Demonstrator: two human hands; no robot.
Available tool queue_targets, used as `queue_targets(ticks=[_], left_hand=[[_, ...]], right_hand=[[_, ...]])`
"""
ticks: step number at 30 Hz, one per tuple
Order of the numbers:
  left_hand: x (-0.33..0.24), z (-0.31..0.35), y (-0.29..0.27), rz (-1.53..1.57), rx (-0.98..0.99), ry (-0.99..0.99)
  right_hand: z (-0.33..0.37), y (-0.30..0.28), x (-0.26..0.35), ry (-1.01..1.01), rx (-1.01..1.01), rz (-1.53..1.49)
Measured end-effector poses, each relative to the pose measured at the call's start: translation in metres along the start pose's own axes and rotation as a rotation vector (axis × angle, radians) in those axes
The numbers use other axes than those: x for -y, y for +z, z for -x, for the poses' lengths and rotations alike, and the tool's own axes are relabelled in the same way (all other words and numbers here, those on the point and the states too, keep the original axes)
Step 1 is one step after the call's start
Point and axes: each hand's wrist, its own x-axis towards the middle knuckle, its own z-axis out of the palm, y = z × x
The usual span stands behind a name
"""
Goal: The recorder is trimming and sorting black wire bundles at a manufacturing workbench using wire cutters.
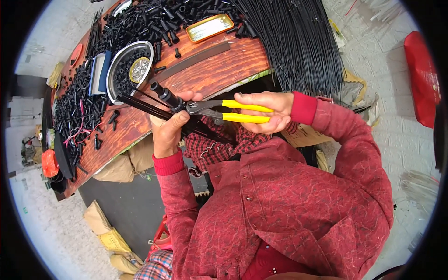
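Observation:
My left hand (166,135) is closed around a bundle of thin black rods (142,107) joined at a black tubular fitting (164,95). It looks like part of an umbrella frame. In my right hand (275,109) are pliers with yellow handles (242,117), its fingers wrapped round the grips. The dark metal jaws point left and meet the fitting beside my left fingers. Whether the jaws grip a wire or a small pin there is hidden. The rods run from upper left down past my left hand, over my lap.
The wooden table (135,123) carries many loose black tubular parts (88,112). On it stand a metal bowl (110,84) holding a small dish of shiny bits (139,70), a yellow-rimmed tray (210,28) and a dark flat strip (196,58). Long black rods (303,46) overhang the right edge.

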Motion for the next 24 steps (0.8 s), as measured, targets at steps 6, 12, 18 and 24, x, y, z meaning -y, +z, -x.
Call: queue_targets(ticks=[6, 12, 18, 24], left_hand=[[0.005, -0.002, -0.005, 0.043, -0.016, 0.001], [0.006, -0.004, -0.005, 0.058, -0.059, 0.040], [0.004, -0.002, -0.004, 0.045, -0.112, 0.063], [0.004, -0.004, 0.000, 0.002, -0.128, 0.078]], right_hand=[[-0.015, -0.015, -0.007, -0.069, 0.164, 0.000], [-0.014, -0.016, 0.001, -0.093, 0.144, 0.050], [0.013, 0.016, 0.029, -0.414, -0.356, 0.692], [0.020, 0.041, 0.036, -0.839, -0.721, 1.719]])
